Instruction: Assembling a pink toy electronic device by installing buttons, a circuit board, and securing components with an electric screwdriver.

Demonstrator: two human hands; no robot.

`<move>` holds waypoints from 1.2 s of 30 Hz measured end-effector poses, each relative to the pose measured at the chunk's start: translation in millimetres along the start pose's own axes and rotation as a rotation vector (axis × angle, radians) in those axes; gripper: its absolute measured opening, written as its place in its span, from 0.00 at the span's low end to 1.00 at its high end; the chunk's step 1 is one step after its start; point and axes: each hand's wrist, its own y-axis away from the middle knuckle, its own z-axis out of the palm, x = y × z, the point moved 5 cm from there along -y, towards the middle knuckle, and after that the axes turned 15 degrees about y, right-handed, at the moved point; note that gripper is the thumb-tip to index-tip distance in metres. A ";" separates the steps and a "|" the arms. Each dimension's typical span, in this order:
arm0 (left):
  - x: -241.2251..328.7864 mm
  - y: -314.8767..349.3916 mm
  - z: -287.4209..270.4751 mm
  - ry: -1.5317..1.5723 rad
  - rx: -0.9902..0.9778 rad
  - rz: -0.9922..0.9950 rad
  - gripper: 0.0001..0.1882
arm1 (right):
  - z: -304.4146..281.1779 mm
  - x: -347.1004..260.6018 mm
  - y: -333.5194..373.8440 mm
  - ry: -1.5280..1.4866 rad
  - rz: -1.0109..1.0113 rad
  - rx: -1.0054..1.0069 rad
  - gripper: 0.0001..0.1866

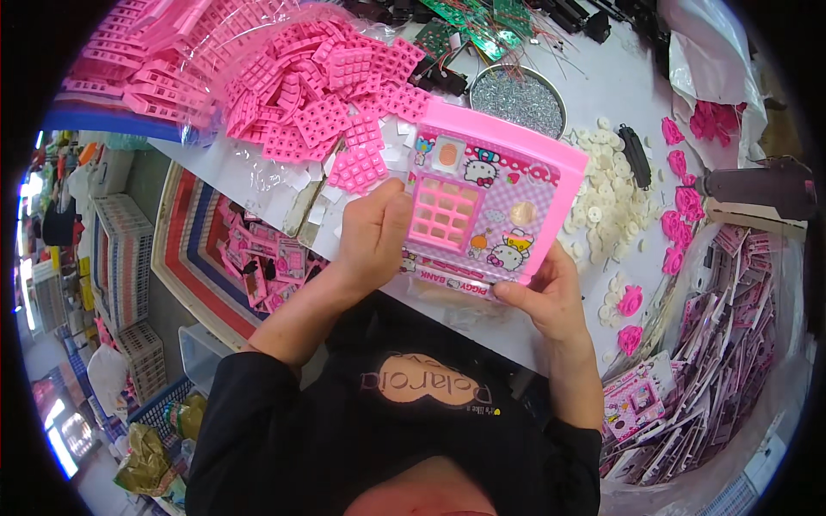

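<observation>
Between both hands I hold a pink plastic toy panel [538, 185], tilted above the table. It carries a printed sheet with cartoon cats, a grid of square keypad openings and a round cutout. My left hand [376, 230] grips its left edge, the thumb pressed against the side. At the lower right corner, my right hand [551, 297] has its thumb on the front edge and its fingers behind. Pink rubber-like keypads [323, 119] lie heaped just beyond the panel's left side.
A round tin of small screws [520, 99] stands behind the panel, near green circuit boards [508, 17]. White discs [607, 193] and pink knobs [688, 204] lie to the right. Printed panels [718, 344] fill a bag at right; a striped basket [185, 224] stands at left.
</observation>
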 end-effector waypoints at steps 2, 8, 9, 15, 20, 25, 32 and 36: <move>7.8 -11.3 -1.8 0.033 -0.054 -0.095 0.16 | -1.1 -2.9 1.0 -0.009 -0.017 0.008 0.36; 15.4 -58.4 -12.2 0.285 -0.073 -0.202 0.09 | -4.1 -8.6 -3.7 0.079 -0.006 -0.017 0.35; 18.6 -58.7 -14.0 0.191 -0.104 -0.155 0.08 | -9.3 -11.6 -6.2 0.199 -0.036 -0.007 0.32; 61.0 -64.1 -7.0 -0.185 -0.473 0.504 0.14 | -52.2 -38.1 -37.3 1.213 -0.384 0.269 0.20; 18.0 -8.2 -1.1 -0.441 -0.684 0.526 0.18 | -55.8 -27.4 -27.6 1.344 -0.435 -0.021 0.23; 5.1 11.2 6.6 -0.493 -0.704 0.303 0.26 | -38.3 -25.9 -16.6 1.585 -0.445 0.075 0.28; 17.6 9.2 10.5 -0.585 -0.690 0.250 0.32 | -38.6 -12.2 -18.7 1.689 -0.378 0.083 0.34; 17.9 17.1 42.7 -0.572 -0.773 0.287 0.34 | -40.0 -24.7 -18.3 1.653 -0.451 0.067 0.30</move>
